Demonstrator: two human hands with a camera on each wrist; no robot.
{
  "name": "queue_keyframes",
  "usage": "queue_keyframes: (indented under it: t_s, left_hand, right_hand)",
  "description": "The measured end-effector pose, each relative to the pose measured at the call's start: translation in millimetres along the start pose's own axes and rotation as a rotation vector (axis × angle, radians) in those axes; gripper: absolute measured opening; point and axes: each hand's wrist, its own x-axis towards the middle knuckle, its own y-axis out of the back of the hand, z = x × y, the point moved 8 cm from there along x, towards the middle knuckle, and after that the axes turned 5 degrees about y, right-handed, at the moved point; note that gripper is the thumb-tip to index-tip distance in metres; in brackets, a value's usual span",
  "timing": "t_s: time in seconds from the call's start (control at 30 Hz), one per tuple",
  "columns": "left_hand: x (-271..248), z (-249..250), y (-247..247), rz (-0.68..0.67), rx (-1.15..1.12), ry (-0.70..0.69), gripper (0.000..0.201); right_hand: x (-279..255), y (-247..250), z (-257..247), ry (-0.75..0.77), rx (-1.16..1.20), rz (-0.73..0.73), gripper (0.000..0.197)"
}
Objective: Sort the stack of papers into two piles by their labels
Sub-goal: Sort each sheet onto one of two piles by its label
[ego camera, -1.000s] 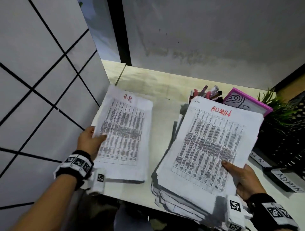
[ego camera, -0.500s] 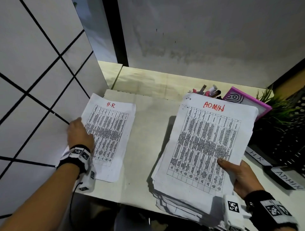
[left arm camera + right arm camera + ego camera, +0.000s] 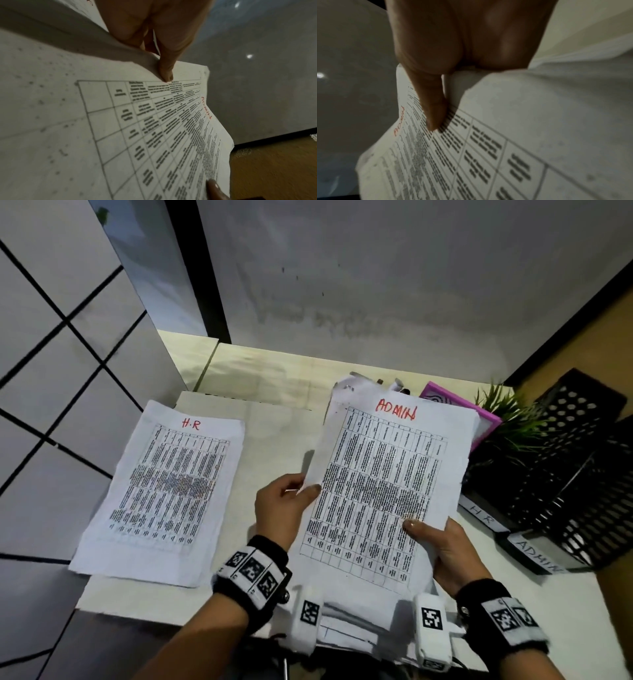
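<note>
A sheet marked H.R [image 3: 164, 491] in red lies flat on the left of the white table [image 3: 270, 440]. A stack of printed papers [image 3: 376, 501] is on the right, its top sheet marked ADMIN [image 3: 171, 128] [image 3: 436, 155]. My left hand [image 3: 291, 501] pinches the top sheet's left edge, which curls up, thumb on the print. My right hand [image 3: 442, 546] grips the stack's lower right edge, its thumb on the top sheet and its fingers hidden under the paper.
Black mesh trays [image 3: 575, 474] with H R [image 3: 483, 515] and ADMIN [image 3: 537, 556] tags stand at the right. Behind the stack are a pink frame [image 3: 479, 419], a green plant [image 3: 507, 412] and a pen holder. A tiled wall [image 3: 68, 371] closes the left side.
My left hand has let go of the H.R sheet, left flat on the table, and has crossed right to pinch the ADMIN sheet's left edge. The right hand keeps its hold.
</note>
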Motion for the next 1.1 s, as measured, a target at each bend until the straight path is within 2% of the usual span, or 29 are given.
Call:
queue_keyframes:
  t_s: [0.07, 0.1, 0.2, 0.23, 0.33, 0.47, 0.53, 0.6, 0.7, 0.8, 0.9, 0.97, 1.03, 1.1]
  left_hand:
    - [1, -2, 2, 0.036, -0.062, 0.022, 0.026]
    - [1, -3, 4, 0.058, -0.080, 0.031, 0.025]
    - [0, -6, 10, 0.087, -0.101, 0.048, 0.024]
    - [-1, -7, 11, 0.080, -0.105, 0.044, 0.025]
    - [-6, -7, 10, 0.024, -0.055, -0.036, 0.030]
    - [-19, 3, 10, -0.027, 0.189, -0.328, 0.043]
    - [-29, 11, 9, -0.046, 0.256, -0.493, 0.052]
    - [-37, 13, 3, -0.101, 0.250, -0.571, 0.053]
    - [-46, 9, -6, -0.252, 0.117, -0.480, 0.037]
    - [-59, 16, -13, -0.336, 0.220, -0.443, 0.016]
    - [-58, 22, -15, -0.346, 0.231, -0.342, 0.023]
    - [-53, 25, -17, -0.338, 0.205, -0.269, 0.033]
    - [-49, 28, -22, -0.336, 0.207, -0.209, 0.033]
    - [-42, 30, -26, -0.323, 0.319, -0.222, 0.029]
  right_hand:
    - [-1, 2, 2, -0.004, -0.019, -0.006, 0.054]
    - [-3, 3, 3, -0.002, -0.054, 0.003, 0.061]
    - [-6, 7, 7, 0.031, -0.140, 0.043, 0.096]
    - [-5, 7, 10, 0.038, -0.139, 0.048, 0.093]
    - [-3, 8, 14, 0.037, -0.129, 0.075, 0.038]
    - [-3, 6, 15, 0.022, -0.136, 0.082, 0.035]
    - [-1, 7, 17, 0.026, -0.118, 0.083, 0.035]
    - [1, 8, 18, 0.032, -0.105, 0.093, 0.035]
    - [1, 8, 17, 0.041, -0.081, 0.075, 0.032]
    - [1, 7, 16, 0.072, -0.091, 0.053, 0.027]
    - [1, 8, 16, 0.100, -0.128, 0.062, 0.038]
    - [-1, 7, 17, 0.093, -0.101, 0.048, 0.034]
    - [-2, 2, 15, 0.075, -0.070, 0.026, 0.035]
    - [-2, 2, 14, 0.068, -0.047, 0.023, 0.035]
